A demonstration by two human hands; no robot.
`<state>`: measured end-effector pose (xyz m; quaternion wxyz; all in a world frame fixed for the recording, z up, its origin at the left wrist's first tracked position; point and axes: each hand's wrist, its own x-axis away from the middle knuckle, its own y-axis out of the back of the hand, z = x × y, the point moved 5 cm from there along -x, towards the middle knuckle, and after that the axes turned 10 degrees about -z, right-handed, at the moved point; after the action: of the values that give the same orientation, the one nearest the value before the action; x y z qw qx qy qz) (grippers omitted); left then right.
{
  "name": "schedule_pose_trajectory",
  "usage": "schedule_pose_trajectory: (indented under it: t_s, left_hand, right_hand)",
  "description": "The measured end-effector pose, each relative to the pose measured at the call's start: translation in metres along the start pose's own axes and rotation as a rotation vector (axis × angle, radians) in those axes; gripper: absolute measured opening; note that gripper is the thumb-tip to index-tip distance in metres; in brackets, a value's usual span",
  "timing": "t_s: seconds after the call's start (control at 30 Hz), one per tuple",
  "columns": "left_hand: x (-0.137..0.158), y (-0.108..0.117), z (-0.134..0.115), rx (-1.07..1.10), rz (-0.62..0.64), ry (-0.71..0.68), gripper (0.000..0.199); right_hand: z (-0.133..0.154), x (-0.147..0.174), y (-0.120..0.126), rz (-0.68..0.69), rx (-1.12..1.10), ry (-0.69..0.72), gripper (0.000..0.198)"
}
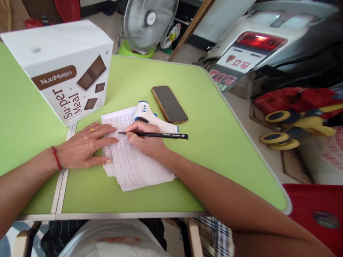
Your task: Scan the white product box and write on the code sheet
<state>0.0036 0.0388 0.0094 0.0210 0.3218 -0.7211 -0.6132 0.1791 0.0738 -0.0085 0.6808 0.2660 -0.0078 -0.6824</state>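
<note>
My right hand [146, 137] grips a black pen [166, 135], its tip down at the written part of a stack of paper sheets [134, 160]. Rows of small handwriting cover the left side of the top sheet, while its lower right is blank. Flat on the left edge of the paper lies my left hand [85, 145], fingers spread, with a ring and a red cord bracelet. A white and blue handheld thermometer [154, 117] lies just beyond my right hand, partly hidden by it. Past that is a smartphone [170, 103] with a dark screen.
A white NutriMotion box [66, 71] stands at the back left of the green folding table [214, 160]. Beyond the table are a fan [150, 21] and a white scooter [257, 39]. Yellow-handled tools [284, 128] and a red seat [316, 214] are at the right.
</note>
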Motion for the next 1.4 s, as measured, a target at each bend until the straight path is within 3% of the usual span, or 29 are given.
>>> schedule_pose_trajectory:
  t_s: [0.63, 1.4]
  left_hand:
    - [0.0001, -0.0004, 0.0004, -0.005, 0.015, 0.002, 0.051]
    - [0.0007, -0.0004, 0.001, -0.002, 0.018, 0.009, 0.052]
  right_hand:
    - [0.0, 0.0011, -0.0024, 0.056, -0.03, -0.03, 0.009]
    - [-0.0017, 0.0016, -0.0015, -0.005, -0.005, -0.056, 0.008]
